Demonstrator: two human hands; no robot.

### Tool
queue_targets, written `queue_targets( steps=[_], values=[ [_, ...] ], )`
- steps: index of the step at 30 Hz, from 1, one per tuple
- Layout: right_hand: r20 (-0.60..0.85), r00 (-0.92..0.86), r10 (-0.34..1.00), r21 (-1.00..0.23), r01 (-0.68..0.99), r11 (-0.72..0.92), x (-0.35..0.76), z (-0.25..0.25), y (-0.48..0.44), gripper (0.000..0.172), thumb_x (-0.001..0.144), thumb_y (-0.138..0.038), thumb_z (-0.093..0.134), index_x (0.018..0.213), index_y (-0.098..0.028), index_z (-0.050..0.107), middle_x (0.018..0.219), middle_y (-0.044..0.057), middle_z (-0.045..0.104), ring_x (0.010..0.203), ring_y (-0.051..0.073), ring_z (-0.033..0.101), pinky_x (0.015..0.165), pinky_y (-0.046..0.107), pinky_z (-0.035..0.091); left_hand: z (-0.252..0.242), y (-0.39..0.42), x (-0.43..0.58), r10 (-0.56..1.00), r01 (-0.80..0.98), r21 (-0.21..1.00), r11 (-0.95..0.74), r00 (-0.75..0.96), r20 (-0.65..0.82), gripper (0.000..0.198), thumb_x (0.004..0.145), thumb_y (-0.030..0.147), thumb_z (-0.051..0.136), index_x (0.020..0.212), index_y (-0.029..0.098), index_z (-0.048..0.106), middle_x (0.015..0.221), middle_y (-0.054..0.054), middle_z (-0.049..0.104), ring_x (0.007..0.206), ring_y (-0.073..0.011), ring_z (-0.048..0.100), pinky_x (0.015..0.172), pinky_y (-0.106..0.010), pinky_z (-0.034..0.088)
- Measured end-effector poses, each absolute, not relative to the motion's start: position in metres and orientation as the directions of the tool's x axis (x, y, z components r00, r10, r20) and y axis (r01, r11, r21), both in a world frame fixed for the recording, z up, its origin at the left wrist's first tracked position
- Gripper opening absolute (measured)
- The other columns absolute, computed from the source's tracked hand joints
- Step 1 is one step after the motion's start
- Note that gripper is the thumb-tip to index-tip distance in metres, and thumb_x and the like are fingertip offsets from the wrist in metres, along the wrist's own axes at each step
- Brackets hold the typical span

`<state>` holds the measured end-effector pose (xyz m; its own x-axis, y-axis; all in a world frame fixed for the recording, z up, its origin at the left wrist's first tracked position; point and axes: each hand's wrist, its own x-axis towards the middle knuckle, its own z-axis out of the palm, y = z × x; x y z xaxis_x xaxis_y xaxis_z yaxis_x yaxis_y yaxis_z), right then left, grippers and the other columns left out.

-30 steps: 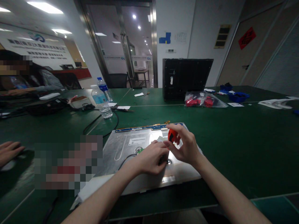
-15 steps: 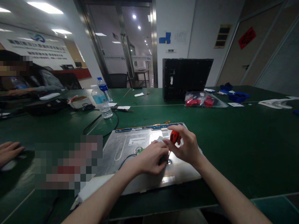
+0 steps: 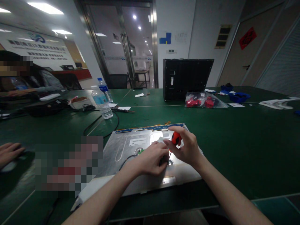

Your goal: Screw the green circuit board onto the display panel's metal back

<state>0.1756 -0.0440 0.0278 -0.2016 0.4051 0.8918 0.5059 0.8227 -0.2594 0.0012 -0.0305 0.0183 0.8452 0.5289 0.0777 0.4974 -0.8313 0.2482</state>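
Screwdriver (image 3: 176,138) — bulbous, orange — leans over shiny metal panel (image 3: 110,156).

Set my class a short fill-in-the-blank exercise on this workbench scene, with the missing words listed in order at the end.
1. The screwdriver is held in the person's ____ hand.
2. A blue circuit board runs along the ____ edge of the metal panel.
3. The clear bag in front of the black casing contains ____ items.
4. The nearest water bottle has a ____ cap.

Missing words: right; far; red; white.

Dim; ceiling lights (image 3: 45,7) glow upper left; glare whitens metal plate (image 3: 128,150); edges stretch.
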Motion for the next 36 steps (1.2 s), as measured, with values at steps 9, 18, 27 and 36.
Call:
queue_targets(
  steps=[9,18,27,36],
  values=[
    [0.834,-0.252,0.49,-0.35,0.446,0.824,0.1783,0.0295,-0.0466,0.035,0.092,-0.018,0.043,0.127,-0.02,0.046,0.086,0.002,0.061,0.062,0.012,0.055,0.057,0.025,0.046,0.0191,-0.0304,0.0029,0.525,0.496,0.234,-0.836,0.847,0.081,0.004,0.074,0.017,0.058,0.077,0.017,0.06,0.087,-0.006,0.063,0.082,-0.0214,0.058,0.078,-0.035,0.044],
    [0.871,-0.224,0.438,-0.286,0.495,0.821,0.1776,0.0275,-0.043,0.022,0.092,-0.027,0.056,0.113,-0.02,0.052,0.073,-0.003,0.055,0.056,0.01,0.048,0.051,0.022,0.041,0.0169,-0.03,0.0016,0.524,0.491,0.244,-0.836,0.847,0.089,0.004,0.073,0.016,0.059,0.077,0.017,0.059,0.088,-0.006,0.063,0.081,-0.0208,0.058,0.077,-0.034,0.046],
    [0.849,-0.218,0.482,-0.338,0.478,0.811,0.1771,0.0279,-0.0437,0.028,0.095,-0.024,0.049,0.122,-0.02,0.051,0.084,0.002,0.061,0.062,0.012,0.055,0.053,0.023,0.045,0.0178,-0.0302,0.002,0.525,0.493,0.24,-0.837,0.845,0.096,0.004,0.072,0.016,0.059,0.076,0.017,0.059,0.089,-0.006,0.063,0.084,-0.0218,0.059,0.081,-0.036,0.046],
    [0.852,-0.253,0.459,-0.308,0.466,0.83,0.1791,0.0309,-0.0466,0.031,0.095,-0.026,0.048,0.124,-0.017,0.052,0.085,0.004,0.063,0.067,0.014,0.056,0.054,0.024,0.046,0.02,-0.0309,0.0029,0.528,0.5,0.229,-0.835,0.845,0.081,0.002,0.073,0.017,0.059,0.074,0.017,0.058,0.085,-0.005,0.061,0.08,-0.0206,0.058,0.077,-0.034,0.045]
  ],
)
